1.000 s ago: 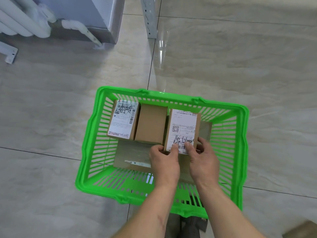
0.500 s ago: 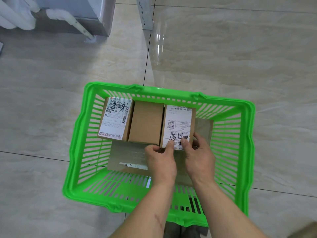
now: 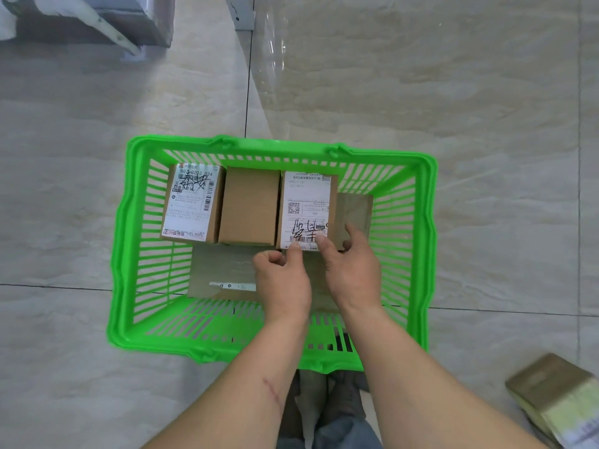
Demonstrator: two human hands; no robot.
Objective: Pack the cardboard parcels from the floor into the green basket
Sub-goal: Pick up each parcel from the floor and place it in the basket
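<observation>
While both hands hold it, labelled parcel lies lengthwise, pointing away.

Three parcels stand in a row along the basket's twelve o'clock wall: labelled parcel at eleven, plain parcel beside it, second labelled parcel rightmost. Another parcel lies on the floor at four o'clock.

You're over glossy beige marble-look floor tiles; a grey cabinet base sits beside a metal post.
</observation>
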